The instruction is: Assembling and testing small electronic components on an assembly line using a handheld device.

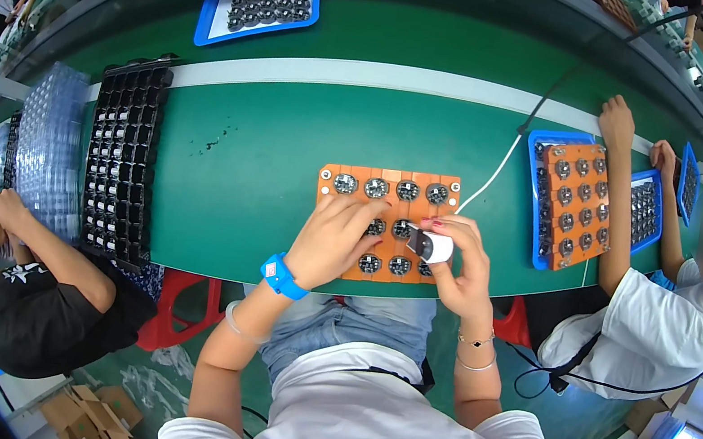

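Fingers of your left hand press flat on the orange board at the near edge of the green table; keep it pinned while your right hand, closed around the small white tool, works squarely over each round part

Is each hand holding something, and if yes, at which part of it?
The right hand grips a small white tool with a dark tip around its white body. The left hand holds nothing; it rests flat on the orange fixture board.
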A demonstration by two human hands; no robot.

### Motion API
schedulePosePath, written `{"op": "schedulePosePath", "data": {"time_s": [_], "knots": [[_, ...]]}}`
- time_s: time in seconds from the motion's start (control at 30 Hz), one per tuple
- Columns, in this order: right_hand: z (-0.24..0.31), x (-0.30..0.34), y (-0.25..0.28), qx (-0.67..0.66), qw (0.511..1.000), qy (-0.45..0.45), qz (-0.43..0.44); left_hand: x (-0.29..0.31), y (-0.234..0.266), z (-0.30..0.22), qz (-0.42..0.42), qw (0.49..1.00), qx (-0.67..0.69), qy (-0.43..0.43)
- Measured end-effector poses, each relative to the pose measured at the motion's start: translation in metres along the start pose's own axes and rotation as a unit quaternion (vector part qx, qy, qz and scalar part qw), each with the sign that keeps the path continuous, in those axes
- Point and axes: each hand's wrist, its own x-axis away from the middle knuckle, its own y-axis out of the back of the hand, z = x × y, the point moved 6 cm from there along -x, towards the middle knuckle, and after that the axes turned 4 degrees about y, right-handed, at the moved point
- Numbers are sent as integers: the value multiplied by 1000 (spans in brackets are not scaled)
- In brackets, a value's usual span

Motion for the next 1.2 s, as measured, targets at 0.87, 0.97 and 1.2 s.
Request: {"op": "schedulePosePath", "data": {"time_s": [0.87,0.97,1.2], "knots": [[-5,3,-12,-58,998,-12,-35,21,21,19,-9,1000,9,21],[3,-6,-26,-35,999,-21,5,23,20,25,-7,1000,-5,20],[12,-14,-45,37,998,23,44,21,32,6,-33,994,103,24]]}}
